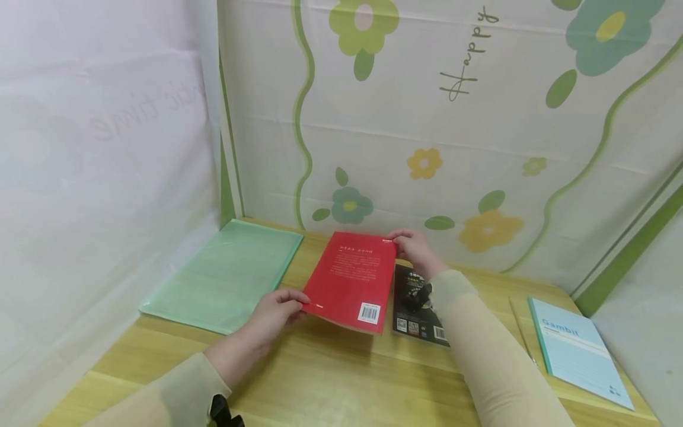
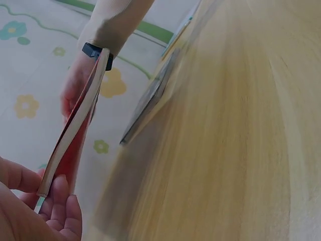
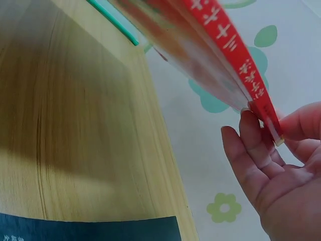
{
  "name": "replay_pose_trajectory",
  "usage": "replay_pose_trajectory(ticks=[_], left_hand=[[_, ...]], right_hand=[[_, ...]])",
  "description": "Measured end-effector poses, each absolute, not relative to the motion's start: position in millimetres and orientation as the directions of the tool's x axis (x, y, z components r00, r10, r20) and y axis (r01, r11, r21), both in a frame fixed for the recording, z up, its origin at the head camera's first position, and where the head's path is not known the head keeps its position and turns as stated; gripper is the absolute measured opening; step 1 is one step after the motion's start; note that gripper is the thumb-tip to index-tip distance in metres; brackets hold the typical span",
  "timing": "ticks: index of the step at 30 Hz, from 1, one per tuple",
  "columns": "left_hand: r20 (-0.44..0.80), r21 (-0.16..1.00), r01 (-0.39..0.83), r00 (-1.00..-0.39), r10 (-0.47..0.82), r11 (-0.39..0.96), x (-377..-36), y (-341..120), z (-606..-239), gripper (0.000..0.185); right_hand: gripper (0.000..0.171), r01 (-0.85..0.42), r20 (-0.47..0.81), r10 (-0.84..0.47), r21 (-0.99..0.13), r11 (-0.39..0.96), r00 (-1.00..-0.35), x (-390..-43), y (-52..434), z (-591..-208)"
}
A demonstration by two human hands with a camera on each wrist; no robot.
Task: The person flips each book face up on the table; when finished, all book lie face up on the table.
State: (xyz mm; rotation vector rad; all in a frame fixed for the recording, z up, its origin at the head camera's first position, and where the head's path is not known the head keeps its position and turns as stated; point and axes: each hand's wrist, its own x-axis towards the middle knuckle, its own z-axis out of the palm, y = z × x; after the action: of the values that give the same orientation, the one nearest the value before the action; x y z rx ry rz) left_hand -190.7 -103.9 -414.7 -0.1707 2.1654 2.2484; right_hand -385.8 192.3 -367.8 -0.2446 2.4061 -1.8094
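A red paperback book (image 1: 349, 279) is held up off the table by both hands, its printed cover with a barcode label facing the head camera. My left hand (image 1: 274, 314) pinches its near left corner between thumb and fingers. At the far right corner, my right hand (image 1: 416, 249) grips the book with the thumb on top. The left wrist view shows the page edge of the red book (image 2: 75, 125) slightly bowed. In the right wrist view its red spine (image 3: 241, 60) carries white characters. A black book (image 1: 418, 308) lies on the table under the right forearm, partly hidden by it.
A pale green folder (image 1: 229, 276) lies at the left of the wooden table (image 1: 331, 379). On the right are a light blue notebook (image 1: 578, 347) marked "Gambit" and a thin stick-like pen or pencil (image 1: 523, 332) beside it. A flowered curtain (image 1: 389, 118) hangs behind the table.
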Motion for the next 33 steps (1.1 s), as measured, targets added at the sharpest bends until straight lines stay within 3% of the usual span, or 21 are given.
replay_pose_trajectory(ticks=[14, 26, 33], left_hand=[[-0.096, 0.995, -0.091, -0.990, -0.108, -0.048, -188.8, -107.3, -414.3, 0.017], [-0.077, 0.994, -0.067, -0.990, -0.120, -0.085, -190.5, -109.9, -412.4, 0.018], [-0.061, 0.995, -0.051, -0.992, -0.110, -0.090, -190.8, -112.2, -410.0, 0.019]], right_hand=[[0.032, -0.075, 0.025, -0.281, -0.983, 0.166, -0.959, -385.1, 195.4, -368.1], [0.026, -0.119, 0.057, -0.285, -0.972, 0.204, -0.957, -384.4, 199.2, -366.7], [0.020, -0.135, 0.093, -0.257, -0.980, 0.150, -0.962, -385.4, 198.4, -366.6]])
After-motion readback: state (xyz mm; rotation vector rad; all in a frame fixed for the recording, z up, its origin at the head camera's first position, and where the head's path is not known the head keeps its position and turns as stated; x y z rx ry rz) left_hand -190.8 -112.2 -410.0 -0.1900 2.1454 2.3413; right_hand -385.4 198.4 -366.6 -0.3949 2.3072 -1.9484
